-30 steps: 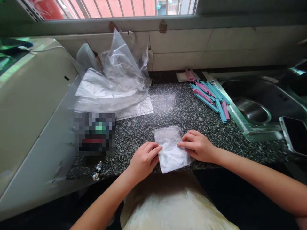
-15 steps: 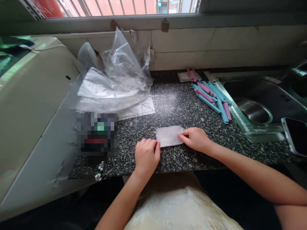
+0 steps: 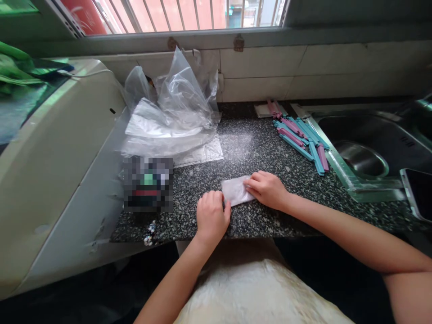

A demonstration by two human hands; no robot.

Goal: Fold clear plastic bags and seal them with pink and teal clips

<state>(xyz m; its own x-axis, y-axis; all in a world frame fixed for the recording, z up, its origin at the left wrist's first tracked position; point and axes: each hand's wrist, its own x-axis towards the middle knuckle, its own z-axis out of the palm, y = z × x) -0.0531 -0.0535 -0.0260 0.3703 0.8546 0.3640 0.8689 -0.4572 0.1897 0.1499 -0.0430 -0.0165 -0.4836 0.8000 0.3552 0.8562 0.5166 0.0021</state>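
A small, flat plastic bag (image 3: 234, 191), whitish and translucent, lies folded into a rectangle on the speckled counter near its front edge. My left hand (image 3: 212, 216) is closed at the bag's lower left corner, thumb and fingers pinched there. At the other end, my right hand (image 3: 268, 190) has its curled fingers over the right part of the bag, covering that corner. The bag's surface looks a little wrinkled between the hands.
Large clear plastic bags (image 3: 175, 121) are heaped at the back left, behind a pixelated dark item (image 3: 147, 183). Blue and pink sealing clips (image 3: 300, 135) lie in a pile beside the steel sink (image 3: 364, 139). A phone (image 3: 418, 193) rests at the right edge.
My right hand has shifted inward over the bag, covering more of its right end. My left hand still holds the left corner. The view has tilted slightly.
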